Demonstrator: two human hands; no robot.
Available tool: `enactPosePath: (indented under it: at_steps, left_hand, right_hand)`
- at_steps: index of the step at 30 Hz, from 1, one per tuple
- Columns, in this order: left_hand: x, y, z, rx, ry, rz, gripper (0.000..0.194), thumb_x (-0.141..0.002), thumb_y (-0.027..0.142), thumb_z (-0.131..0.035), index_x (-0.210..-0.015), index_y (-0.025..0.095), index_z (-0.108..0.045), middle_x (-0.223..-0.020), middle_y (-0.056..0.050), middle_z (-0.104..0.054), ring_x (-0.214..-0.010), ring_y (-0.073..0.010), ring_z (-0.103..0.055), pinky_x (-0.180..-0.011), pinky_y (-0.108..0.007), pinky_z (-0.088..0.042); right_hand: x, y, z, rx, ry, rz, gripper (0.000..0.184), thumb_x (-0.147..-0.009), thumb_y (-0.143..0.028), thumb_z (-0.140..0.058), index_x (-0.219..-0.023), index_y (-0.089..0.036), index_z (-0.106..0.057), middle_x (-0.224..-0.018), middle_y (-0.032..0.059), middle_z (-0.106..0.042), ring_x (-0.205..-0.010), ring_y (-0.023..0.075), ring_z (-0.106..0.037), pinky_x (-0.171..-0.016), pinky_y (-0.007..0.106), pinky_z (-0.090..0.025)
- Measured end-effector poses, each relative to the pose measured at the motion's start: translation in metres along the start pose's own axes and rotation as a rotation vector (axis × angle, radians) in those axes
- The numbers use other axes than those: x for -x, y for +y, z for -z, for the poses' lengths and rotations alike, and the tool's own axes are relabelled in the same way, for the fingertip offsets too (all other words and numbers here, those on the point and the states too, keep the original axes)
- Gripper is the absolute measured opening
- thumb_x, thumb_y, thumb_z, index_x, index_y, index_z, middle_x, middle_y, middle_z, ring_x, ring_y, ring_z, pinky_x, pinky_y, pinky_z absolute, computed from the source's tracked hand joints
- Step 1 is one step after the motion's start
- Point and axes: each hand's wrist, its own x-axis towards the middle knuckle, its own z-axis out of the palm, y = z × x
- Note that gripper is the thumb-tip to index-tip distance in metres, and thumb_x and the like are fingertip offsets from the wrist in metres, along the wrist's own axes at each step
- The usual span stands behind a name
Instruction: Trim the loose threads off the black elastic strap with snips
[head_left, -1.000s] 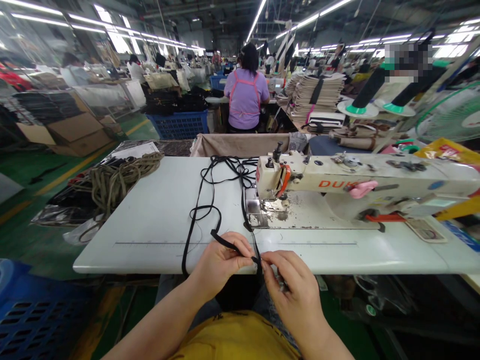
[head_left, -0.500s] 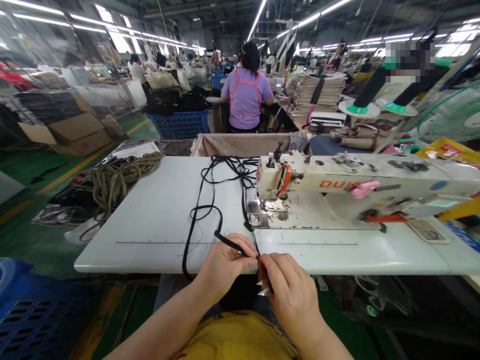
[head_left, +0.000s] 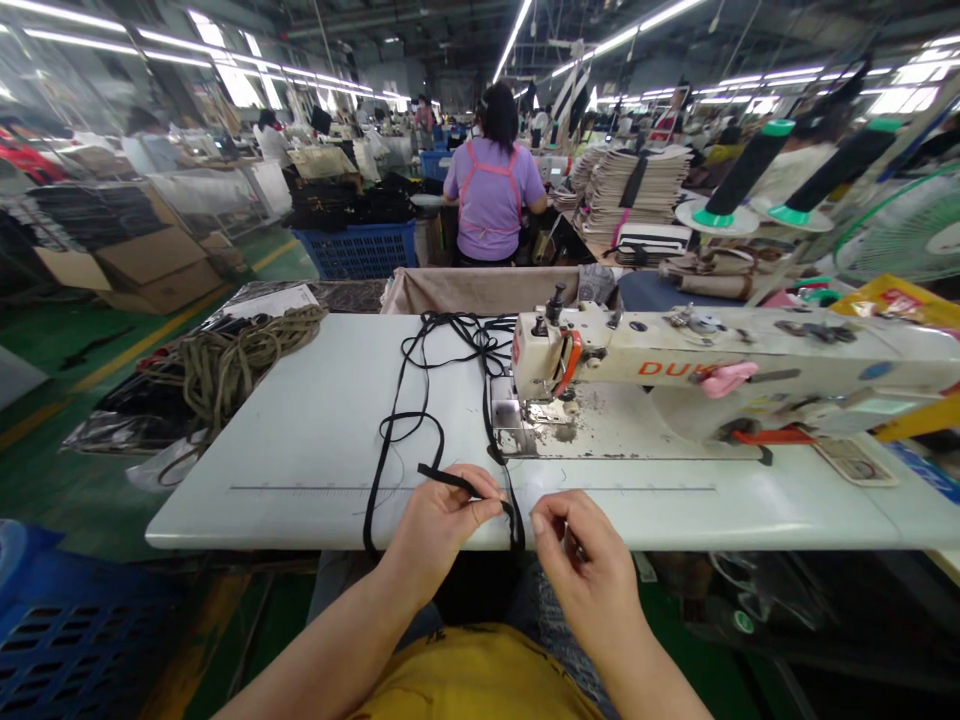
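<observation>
My left hand [head_left: 454, 515] pinches a narrow black strap [head_left: 452, 479] between thumb and fingertips above the table's front edge. One cut end sticks out to the left past the knuckles, while another stretch hangs down to the right of the fingertips. Just to the right, my right hand [head_left: 581, 560] is apart from the strap, thumb and forefinger drawn together. Its other fingers curl round the thread snips, whose blades are hidden now; only a dark bit shows inside the palm. More black strap [head_left: 465, 335] lies in loops on the table, left of the sewing machine [head_left: 637, 365].
The white table [head_left: 300, 430] bears a printed ruler line. Olive straps [head_left: 247, 360] are heaped at its left, and a blue basket [head_left: 67, 620] stands on the floor below. A fabric-lined bin [head_left: 480, 290] sits behind the table. A co-worker [head_left: 493, 185] sits farther back.
My right hand has moved away to the right from the left fingertips and turned, taking the snips' blades out of sight. The strap's free end has shifted left, and its right-hand stretch shows more.
</observation>
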Motion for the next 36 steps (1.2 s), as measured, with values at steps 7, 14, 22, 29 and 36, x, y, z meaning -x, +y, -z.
enactPosePath:
  at_steps: [7, 14, 22, 29, 36]
  left_hand:
    - [0.002, -0.002, 0.002, 0.027, -0.031, 0.055, 0.021, -0.079, 0.031, -0.081, -0.079, 0.015, -0.068, -0.092, -0.005, -0.067, -0.086, -0.0182, -0.065, -0.08, -0.03, -0.053]
    - [0.009, -0.008, -0.001, 0.358, -0.13, 0.319, 0.031, -0.085, 0.042, -0.077, -0.093, 0.013, -0.07, -0.084, -0.005, -0.067, -0.082, -0.0167, -0.064, -0.086, -0.034, -0.054]
    - [0.005, -0.007, -0.004, 0.258, -0.115, 0.351, 0.033, -0.079, 0.044, -0.081, -0.081, 0.011, -0.074, -0.083, -0.008, -0.072, -0.08, -0.0188, -0.066, -0.081, -0.034, -0.056]
    - [0.004, -0.017, 0.004, 0.07, -0.127, 0.308, 0.034, -0.086, 0.047, -0.072, -0.095, 0.014, -0.078, -0.077, -0.004, -0.07, -0.073, -0.0152, -0.062, -0.075, -0.027, -0.05]
    - [0.004, -0.019, 0.005, 0.11, -0.12, 0.318, 0.035, -0.085, 0.046, -0.074, -0.097, 0.013, -0.078, -0.074, -0.004, -0.068, -0.07, -0.0137, -0.059, -0.071, -0.025, -0.048]
  right_hand:
    - [0.002, 0.006, -0.013, -0.218, -0.142, -0.304, 0.017, -0.089, -0.034, -0.067, -0.096, -0.019, -0.071, -0.081, 0.0031, -0.07, -0.067, 0.0175, -0.058, -0.062, 0.029, -0.048]
    - [0.002, 0.008, -0.015, -0.246, -0.09, -0.372, 0.021, -0.085, -0.039, -0.069, -0.082, -0.019, -0.07, -0.07, 0.0019, -0.065, -0.064, 0.017, -0.054, -0.058, 0.027, -0.043]
    - [0.005, 0.005, -0.015, -0.224, -0.138, -0.375, 0.022, -0.086, -0.04, -0.068, -0.081, -0.019, -0.07, -0.07, 0.0011, -0.063, -0.064, 0.0166, -0.054, -0.058, 0.027, -0.042]
    - [0.01, 0.025, -0.019, -0.419, -0.213, -0.457, 0.04, -0.086, -0.057, -0.068, -0.083, -0.017, -0.069, -0.07, 0.0009, -0.061, -0.066, 0.0169, -0.054, -0.061, 0.028, -0.043]
    - [0.013, 0.03, -0.02, -0.474, -0.226, -0.44, 0.031, -0.089, -0.05, -0.067, -0.092, -0.019, -0.066, -0.074, 0.0017, -0.064, -0.066, 0.0179, -0.059, -0.06, 0.028, -0.048]
